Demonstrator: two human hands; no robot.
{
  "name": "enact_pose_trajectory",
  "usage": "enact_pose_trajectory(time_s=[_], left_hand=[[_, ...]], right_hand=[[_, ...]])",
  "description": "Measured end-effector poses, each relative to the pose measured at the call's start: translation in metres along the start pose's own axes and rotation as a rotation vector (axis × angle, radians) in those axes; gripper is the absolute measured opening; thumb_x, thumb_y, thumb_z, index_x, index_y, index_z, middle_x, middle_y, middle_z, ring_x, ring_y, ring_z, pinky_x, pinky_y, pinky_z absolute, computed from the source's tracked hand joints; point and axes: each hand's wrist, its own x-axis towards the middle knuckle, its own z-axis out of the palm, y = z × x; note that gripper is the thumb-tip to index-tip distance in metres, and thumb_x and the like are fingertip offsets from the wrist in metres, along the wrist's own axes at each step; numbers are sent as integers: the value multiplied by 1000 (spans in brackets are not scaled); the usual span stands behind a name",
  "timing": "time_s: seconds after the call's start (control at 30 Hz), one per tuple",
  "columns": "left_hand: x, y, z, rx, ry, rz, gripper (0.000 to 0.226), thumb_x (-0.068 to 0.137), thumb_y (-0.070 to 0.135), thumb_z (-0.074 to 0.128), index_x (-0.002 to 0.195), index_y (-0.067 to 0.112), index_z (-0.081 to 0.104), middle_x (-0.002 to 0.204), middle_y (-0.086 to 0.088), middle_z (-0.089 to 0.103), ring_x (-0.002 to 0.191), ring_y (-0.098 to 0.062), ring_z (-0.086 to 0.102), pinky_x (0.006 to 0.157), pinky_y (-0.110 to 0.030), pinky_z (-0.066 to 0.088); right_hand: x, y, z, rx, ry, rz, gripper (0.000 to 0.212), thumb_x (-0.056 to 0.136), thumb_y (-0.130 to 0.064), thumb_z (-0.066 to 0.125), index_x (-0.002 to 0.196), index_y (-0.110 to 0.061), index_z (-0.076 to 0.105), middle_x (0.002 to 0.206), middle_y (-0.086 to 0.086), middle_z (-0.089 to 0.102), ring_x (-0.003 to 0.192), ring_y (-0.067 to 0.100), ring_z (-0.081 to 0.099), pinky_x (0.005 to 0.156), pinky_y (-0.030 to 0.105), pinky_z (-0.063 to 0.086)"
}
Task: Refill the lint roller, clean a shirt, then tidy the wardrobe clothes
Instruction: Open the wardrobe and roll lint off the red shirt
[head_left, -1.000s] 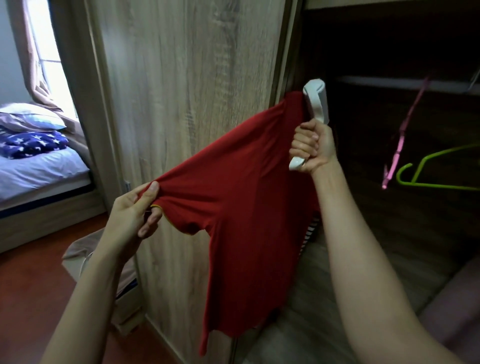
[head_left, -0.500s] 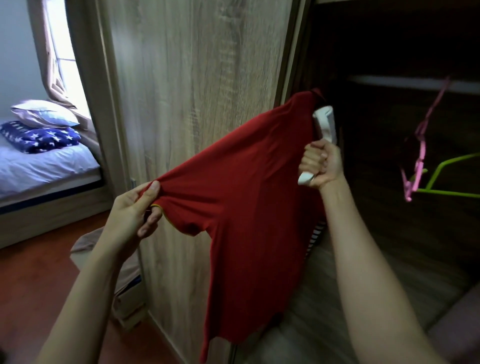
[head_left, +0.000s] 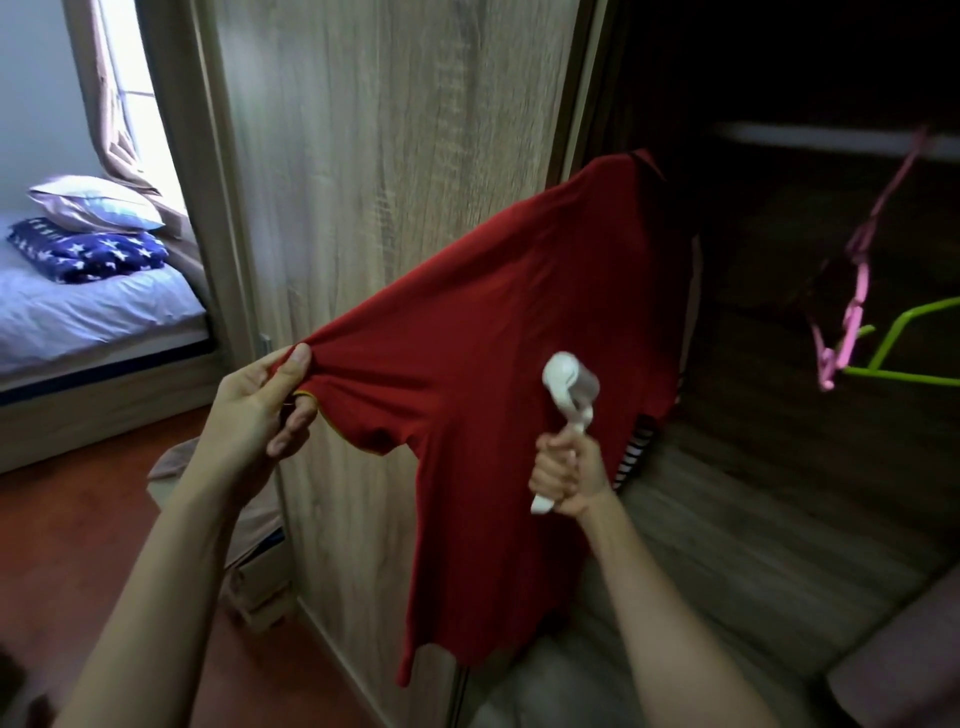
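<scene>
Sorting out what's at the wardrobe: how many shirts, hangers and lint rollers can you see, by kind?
Red shirt: 1
Plastic hangers: 2, one pink, one lime-green
White lint roller: 1
Total: 4

A: Location?
B: Home bedroom. Bed (head_left: 93, 312) with white sheet, pillow (head_left: 93, 203), star-print blanket (head_left: 88, 254), curtain (head_left: 111, 98) at window.
A: Else?
B: Wood-grain wardrobe (head_left: 395, 156), open, green hanger (head_left: 914, 338) and pink hanger (head_left: 852, 317) on its rail.
</scene>
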Motion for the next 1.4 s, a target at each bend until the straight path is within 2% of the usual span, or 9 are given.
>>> enact_pose_trajectory(time_s=[0.13,0.27,0.43,0.63,0.73,0.87,1.03,1.13,1.4], left_hand=[[1,-1,0,-14,-8,-8,22,100,24,43,89,13,59,39,4,31,24,-1,18,33,-9,11],[2,0,0,-29,-10,-11,23,99,25,45,86,14,60,39,4,31,24,-1,19,32,-9,11],[1,1,-1,-22,-27,-9,23,99,25,45,86,14,60,39,4,32,24,-1,19,32,-9,11],[-1,-1,-3,-25,-38,-16,21,99,26,46,90,14,61,39,4,32,25,-2,19,32,-10,11],[-2,-2,-5,-34,-55,-21,23,100,26,46,89,16,63,39,4,32,25,-2,20,32,-11,11],[-2,-3,-11,-45,-94,-35,29,99,27,48,77,22,67,41,3,34,26,-3,21,31,-11,13],[1,-4,-16,-23,-148,-36,22,99,28,48,101,13,64,41,4,34,27,-3,21,32,-15,13],[4,-3,-19,-25,-174,-49,21,99,27,48,97,16,64,41,3,34,26,-4,20,31,-13,14],[0,-18,-22,-23,-211,-121,21,100,24,45,98,12,62,40,0,34,24,-4,19,32,-10,12]], right_hand=[[18,-86,49,-172,-59,-104,39,72,-20,60,48,-24,29,32,-4,7,27,10,4,35,21,5],[16,-78,57,-201,-93,-4,43,67,-20,66,45,-23,29,31,-5,19,26,11,14,32,20,8],[-12,-10,50,-382,239,68,36,63,-20,59,37,-21,33,29,-5,23,23,5,17,37,20,1],[26,-60,129,-761,580,-172,57,88,-8,45,33,-20,36,28,-5,25,23,9,17,35,16,11],[21,-19,115,-943,775,-87,46,89,-13,53,44,-14,43,27,-6,33,23,8,26,31,18,18],[-5,47,89,-865,985,-3,47,87,-8,59,42,-12,43,26,-5,37,24,4,32,33,15,24],[38,7,132,-878,950,-173,44,85,-11,57,44,-14,42,26,-6,35,22,4,30,29,15,21],[53,2,141,-811,936,-235,41,85,-8,56,47,-13,41,27,-7,33,22,6,26,30,15,19],[-1,118,74,-631,1058,-120,50,87,1,50,41,-13,34,27,-5,27,22,8,22,31,16,15]])
